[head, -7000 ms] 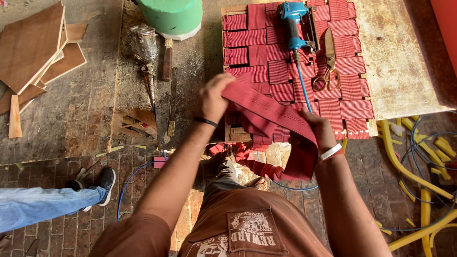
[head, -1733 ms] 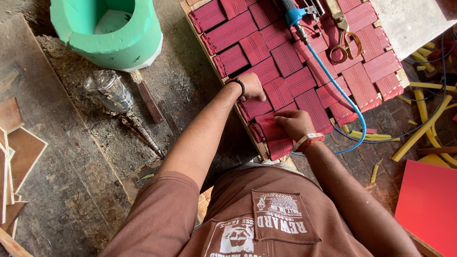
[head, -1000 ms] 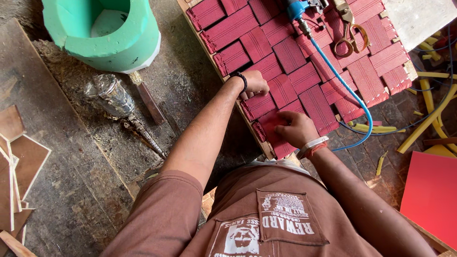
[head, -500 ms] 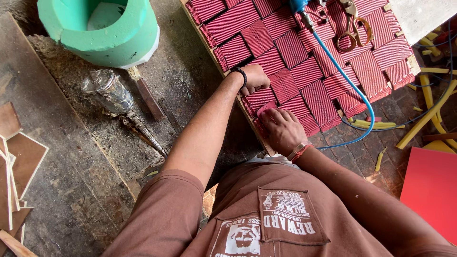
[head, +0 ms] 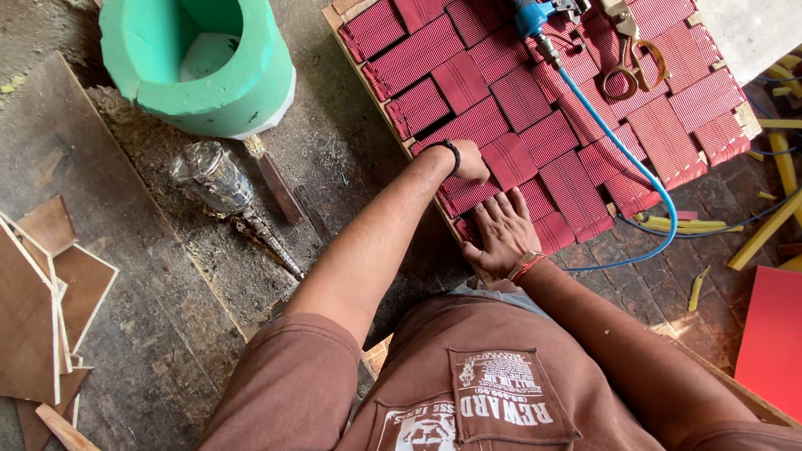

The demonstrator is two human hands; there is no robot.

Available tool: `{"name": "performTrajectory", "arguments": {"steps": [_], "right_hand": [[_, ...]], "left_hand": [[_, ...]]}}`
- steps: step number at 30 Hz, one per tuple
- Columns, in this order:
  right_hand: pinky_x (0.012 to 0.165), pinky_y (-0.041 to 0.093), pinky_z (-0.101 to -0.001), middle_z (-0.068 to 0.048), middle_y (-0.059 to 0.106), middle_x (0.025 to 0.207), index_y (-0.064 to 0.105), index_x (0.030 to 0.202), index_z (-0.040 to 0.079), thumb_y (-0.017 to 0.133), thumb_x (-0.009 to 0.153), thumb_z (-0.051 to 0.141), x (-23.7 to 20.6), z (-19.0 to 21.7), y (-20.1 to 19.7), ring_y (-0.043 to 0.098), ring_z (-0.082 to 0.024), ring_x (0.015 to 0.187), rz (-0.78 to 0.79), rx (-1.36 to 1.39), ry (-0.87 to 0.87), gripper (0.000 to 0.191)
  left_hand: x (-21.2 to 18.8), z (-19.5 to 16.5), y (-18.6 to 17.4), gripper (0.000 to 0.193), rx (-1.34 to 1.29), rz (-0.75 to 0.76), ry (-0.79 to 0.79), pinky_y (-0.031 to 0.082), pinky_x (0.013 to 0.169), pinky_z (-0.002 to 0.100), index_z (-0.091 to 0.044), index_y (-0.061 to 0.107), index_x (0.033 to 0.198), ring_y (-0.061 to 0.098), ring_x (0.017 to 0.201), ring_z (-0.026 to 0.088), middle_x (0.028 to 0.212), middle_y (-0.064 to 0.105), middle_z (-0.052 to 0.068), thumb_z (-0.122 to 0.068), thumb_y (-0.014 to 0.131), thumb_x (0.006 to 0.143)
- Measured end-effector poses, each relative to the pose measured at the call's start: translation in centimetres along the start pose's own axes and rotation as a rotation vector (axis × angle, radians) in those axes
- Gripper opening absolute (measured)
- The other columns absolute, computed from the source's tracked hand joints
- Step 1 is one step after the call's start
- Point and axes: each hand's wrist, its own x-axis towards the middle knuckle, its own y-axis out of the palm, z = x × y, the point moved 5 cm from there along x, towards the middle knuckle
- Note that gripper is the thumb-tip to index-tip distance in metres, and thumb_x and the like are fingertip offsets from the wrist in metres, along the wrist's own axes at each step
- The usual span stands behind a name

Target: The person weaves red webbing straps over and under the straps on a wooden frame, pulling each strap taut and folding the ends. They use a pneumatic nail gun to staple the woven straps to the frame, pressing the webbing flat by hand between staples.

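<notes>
Head view, looking down. A woven panel (head: 535, 125) of red webbing straps, interlaced in a basket pattern on a pale wooden frame, lies tilted on the floor ahead of the person. The left hand (head: 469, 159), with a black band at the wrist, is curled shut at the panel's near-left edge, knuckles up, resting on a strap; whether it pinches the strap cannot be told. The right hand (head: 501, 234) lies flat, palm down, fingers spread apart, pressed on the panel's nearest corner just below the left hand; a red and white band circles its wrist. The 2 hands are close together but not touching, both on the same near edge, with the bulk of the panel stretching away beyond them. At the far end of the panel rest a blue pneumatic tool (head: 535, 17) and a pair of scissors (head: 631, 50); a blue hose (head: 635, 167) runs from the tool across the straps and off the right side. Left of the panel stand a green foam cylinder (head: 200, 67), a clear glass jar (head: 213, 177) lying on its side, and a stack of plywood pieces (head: 42, 309). A red sheet (head: 773, 334) lies at right.
</notes>
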Motion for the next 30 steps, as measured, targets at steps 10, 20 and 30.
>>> {"name": "performTrajectory", "arguments": {"steps": [10, 20, 30], "right_hand": [[0.124, 0.03, -0.0554, -0.017, 0.07, 0.129, 0.072, 0.12, 0.002, 0.067, 0.086, 0.029, -1.3, -3.1, -2.1, 0.058, -0.036, 0.134, -0.301, 0.691, -0.043, 0.043], [0.118, 0.038, -0.0499, -0.009, 0.075, 0.101, 0.072, 0.095, 0.004, 0.071, 0.084, 0.017, 0.5, -4.9, -5.0, 0.07, -0.031, 0.109, -0.348, 1.0, -0.074, 0.017], [0.111, 0.043, -0.0515, -0.008, 0.069, 0.115, 0.075, 0.105, 0.007, 0.072, 0.087, 0.012, 2.0, -1.8, -4.3, 0.063, -0.032, 0.116, -0.415, 0.503, -0.145, 0.019]], "left_hand": [[-0.1, 0.4, 0.9, 0.029, -0.179, -0.243, -0.045, 0.059, 0.087, 0.039, -0.015, 0.083, 0.098, 0.075, 0.097, 0.025, 0.101, 0.077, 0.013, -0.03, 0.082, 0.074], [-8.7, 5.2, -2.1, 0.019, -0.906, -0.693, -0.231, 0.065, 0.07, 0.036, -0.016, 0.081, 0.092, 0.078, 0.073, 0.019, 0.085, 0.081, 0.006, -0.015, 0.081, 0.074], [-6.9, 2.3, -4.4, 0.021, 0.062, -0.531, -0.284, 0.063, 0.065, 0.038, -0.005, 0.078, 0.079, 0.073, 0.069, 0.024, 0.072, 0.071, 0.014, -0.015, 0.064, 0.092]]}}
